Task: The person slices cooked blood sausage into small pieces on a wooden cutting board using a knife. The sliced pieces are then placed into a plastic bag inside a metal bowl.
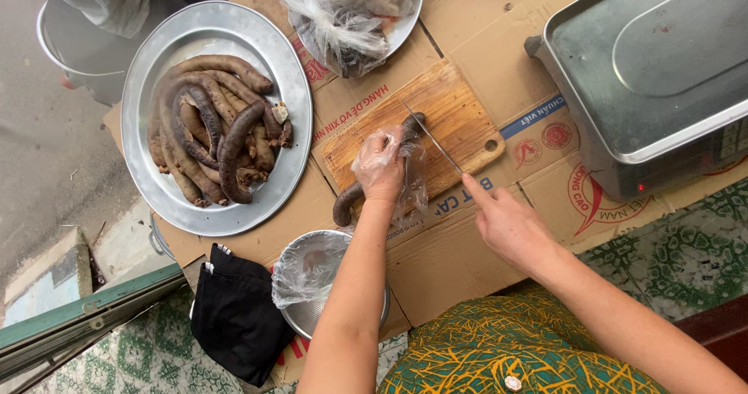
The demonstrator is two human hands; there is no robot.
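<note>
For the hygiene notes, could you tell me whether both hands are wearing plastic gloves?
No, only the left hand, pressing the sausage on the cutting board, wears a clear glove; the right hand holding the knife is bare.

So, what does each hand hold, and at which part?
The left hand, in a thin plastic glove, presses the dark sausage near its middle on the cutting board. The right hand holds the knife by its handle.

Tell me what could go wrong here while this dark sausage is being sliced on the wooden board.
The knife cuts close beside the left hand, so fingers might get nicked. That hand's loose plastic glove could slip on the dark sausage, whose near end overhangs the wooden cutting board and may roll.
</note>
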